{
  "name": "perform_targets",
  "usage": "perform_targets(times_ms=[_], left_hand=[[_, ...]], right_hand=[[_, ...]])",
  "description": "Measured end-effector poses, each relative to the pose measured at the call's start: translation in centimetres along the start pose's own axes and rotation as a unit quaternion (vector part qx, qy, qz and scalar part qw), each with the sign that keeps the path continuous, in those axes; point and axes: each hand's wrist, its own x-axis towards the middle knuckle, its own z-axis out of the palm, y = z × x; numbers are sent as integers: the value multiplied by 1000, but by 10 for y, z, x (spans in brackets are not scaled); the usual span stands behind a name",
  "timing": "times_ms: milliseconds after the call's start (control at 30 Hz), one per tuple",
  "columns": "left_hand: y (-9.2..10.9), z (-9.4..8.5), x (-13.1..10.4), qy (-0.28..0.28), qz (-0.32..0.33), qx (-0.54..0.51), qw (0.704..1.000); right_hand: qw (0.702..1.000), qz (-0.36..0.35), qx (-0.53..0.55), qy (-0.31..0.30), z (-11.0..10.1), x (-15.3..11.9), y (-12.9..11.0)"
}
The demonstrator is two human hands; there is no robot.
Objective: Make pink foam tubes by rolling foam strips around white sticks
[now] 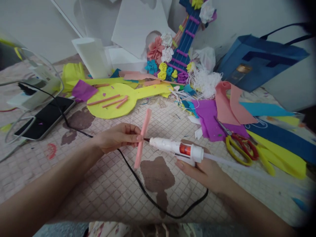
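Observation:
My left hand [123, 136] pinches a narrow folded pink paper strip [139, 153] near its middle, and the strip stands out above and below the fingers. My right hand [202, 168] is wrapped round a white glue gun [164, 144] with a red part and a clear glue stick at its back. The dark nozzle of the gun points left and meets the strip beside my left thumb. Beyond the hands lies a yellow guitar-like cutout [112, 110] with several thin pink rolls [103, 99] on it.
A black cord [148, 197] loops below both hands. Scissors [238, 144] lie on purple and yellow paper at right. A phone [46, 117] and power strip [37, 89] are at left. Behind stand a decorated blue guitar model [185, 44] and a blue bag [259, 62].

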Motion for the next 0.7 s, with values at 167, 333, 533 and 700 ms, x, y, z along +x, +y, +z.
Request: perform_targets(times_ms=[167,333,533,700], left_hand=[[0,-1,0,12,1,-3,1000],[1,-2,0,17,4,0,1000],[-1,-6,1,19,9,1,1000],[-1,-7,1,32,7,2,999]], right_hand=[[1000,-5,3,-21,-1,2,-3],[999,-22,18,-41,-1,4,-7],[998,-29,21,-54,-2,2,-9],[996,-50,26,-65,-2,1,-8]])
